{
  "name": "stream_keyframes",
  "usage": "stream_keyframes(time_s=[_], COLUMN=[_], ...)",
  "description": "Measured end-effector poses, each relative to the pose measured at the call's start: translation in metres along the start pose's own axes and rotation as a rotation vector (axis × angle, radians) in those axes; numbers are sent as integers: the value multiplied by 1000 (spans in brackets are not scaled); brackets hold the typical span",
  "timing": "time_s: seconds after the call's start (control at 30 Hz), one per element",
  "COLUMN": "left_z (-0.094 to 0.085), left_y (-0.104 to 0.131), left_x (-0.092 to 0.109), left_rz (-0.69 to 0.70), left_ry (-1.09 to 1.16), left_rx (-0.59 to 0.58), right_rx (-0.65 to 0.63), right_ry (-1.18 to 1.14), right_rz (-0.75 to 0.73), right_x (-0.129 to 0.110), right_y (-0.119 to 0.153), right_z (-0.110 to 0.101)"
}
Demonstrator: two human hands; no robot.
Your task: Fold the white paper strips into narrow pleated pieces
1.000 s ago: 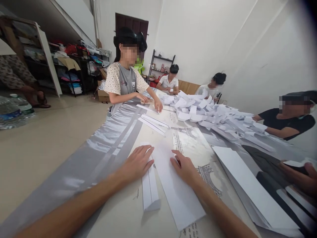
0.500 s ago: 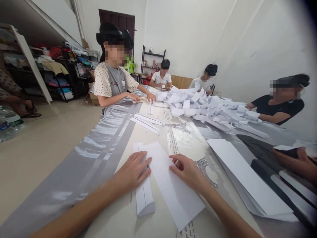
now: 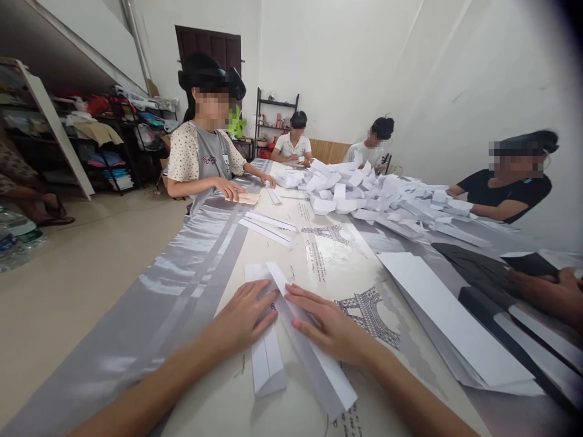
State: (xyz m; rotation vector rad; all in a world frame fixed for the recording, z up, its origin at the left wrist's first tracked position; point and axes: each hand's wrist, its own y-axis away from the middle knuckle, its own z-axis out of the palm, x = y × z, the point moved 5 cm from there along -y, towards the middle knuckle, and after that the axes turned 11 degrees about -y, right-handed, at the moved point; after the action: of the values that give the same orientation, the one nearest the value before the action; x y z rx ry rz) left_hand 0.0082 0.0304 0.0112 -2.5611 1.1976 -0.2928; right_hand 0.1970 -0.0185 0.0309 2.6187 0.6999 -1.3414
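My left hand (image 3: 249,312) lies with its fingers apart on a narrow folded white paper strip (image 3: 268,361), its fingertips near the left edge of a second sheet. That second white sheet (image 3: 319,364) slants beside the strip, its right side folded over lengthwise. On the fold rests my right hand (image 3: 323,321), fingers stretched out and palm down. Both papers lie on a patterned tablecloth (image 3: 228,388) with tower drawings. Farther up the cloth are more narrow folded strips (image 3: 268,227).
A large heap of folded white papers (image 3: 364,188) covers the far table. White sheets (image 3: 446,321) are stacked at right, beside dark items (image 3: 487,303) and another person's hand (image 3: 542,291). Several people sit or stand around the table; one (image 3: 204,145) is at left.
The right side of the slanted sheet has been folded leftward, making it narrower. My right hand has moved left and flattened onto it. The person at left has shifted their hands.
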Motion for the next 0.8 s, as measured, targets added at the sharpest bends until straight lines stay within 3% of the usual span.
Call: stream_keyframes(time_s=[0.5, 0.8], left_z=[-2, -9], left_y=[0, -2], left_x=[-2, -1], left_rz=[-25, -64], left_ry=[-84, -106], left_rx=[37, 51], right_rx=[-51, -108], right_ry=[261, 261], right_rz=[-116, -69], right_x=[-1, -1], right_y=[-2, -6], right_z=[19, 21])
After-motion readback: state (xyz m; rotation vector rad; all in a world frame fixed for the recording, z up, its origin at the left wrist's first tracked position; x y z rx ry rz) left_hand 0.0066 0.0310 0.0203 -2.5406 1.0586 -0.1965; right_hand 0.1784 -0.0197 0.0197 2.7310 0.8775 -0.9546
